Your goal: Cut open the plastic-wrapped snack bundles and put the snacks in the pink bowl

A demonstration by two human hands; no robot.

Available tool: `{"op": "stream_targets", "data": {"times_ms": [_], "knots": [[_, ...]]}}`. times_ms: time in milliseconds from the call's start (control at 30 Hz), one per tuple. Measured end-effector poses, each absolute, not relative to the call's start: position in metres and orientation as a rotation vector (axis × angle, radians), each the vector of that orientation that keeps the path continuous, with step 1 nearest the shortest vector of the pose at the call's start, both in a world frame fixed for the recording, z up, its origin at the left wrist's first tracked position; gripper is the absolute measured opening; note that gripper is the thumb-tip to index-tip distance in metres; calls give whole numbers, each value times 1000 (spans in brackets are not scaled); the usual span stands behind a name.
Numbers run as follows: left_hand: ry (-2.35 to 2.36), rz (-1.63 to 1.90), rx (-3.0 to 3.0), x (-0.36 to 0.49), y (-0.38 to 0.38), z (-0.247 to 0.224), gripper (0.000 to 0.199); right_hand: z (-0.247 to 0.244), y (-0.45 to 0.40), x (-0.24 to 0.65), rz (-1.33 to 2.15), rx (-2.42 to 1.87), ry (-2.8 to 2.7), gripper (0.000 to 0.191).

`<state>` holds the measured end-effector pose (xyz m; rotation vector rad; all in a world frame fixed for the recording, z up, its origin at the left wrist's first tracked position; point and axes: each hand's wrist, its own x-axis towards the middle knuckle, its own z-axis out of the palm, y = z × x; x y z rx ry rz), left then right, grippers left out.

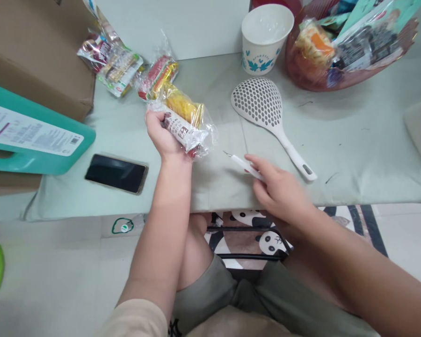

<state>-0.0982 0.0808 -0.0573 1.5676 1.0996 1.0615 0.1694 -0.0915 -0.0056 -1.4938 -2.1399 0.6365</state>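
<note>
My left hand (163, 135) is wrapped round a white and brown snack packet (182, 128), with a clear-wrapped yellow snack (184, 105) against its far side. Just beyond it, a red and yellow packet (159, 75) lies on the cloth. My right hand (275, 185) grips a white pen-like tool (246, 167) whose thin metal tip points left, toward the packets. The tip is apart from them. A white slotted ladle (261, 105) lies flat beyond my right hand.
A black phone (116, 173) lies left of my left forearm. A teal container (38, 126) and a cardboard box (38, 51) stand at the left. Farther back are snack packets (114, 65), a paper cup (261, 54) and a pink bowl (303, 79) of snacks.
</note>
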Motion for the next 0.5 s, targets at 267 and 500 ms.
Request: {"op": "stream_targets", "data": {"times_ms": [267,500], "knots": [[929,1335,1131,-44,41,-21,42,-11,-74,189,262,-1799,-2139,33],[756,978,1155,-18,6,-19,40,3,-75,183,678,-1557,-1694,49]]}}
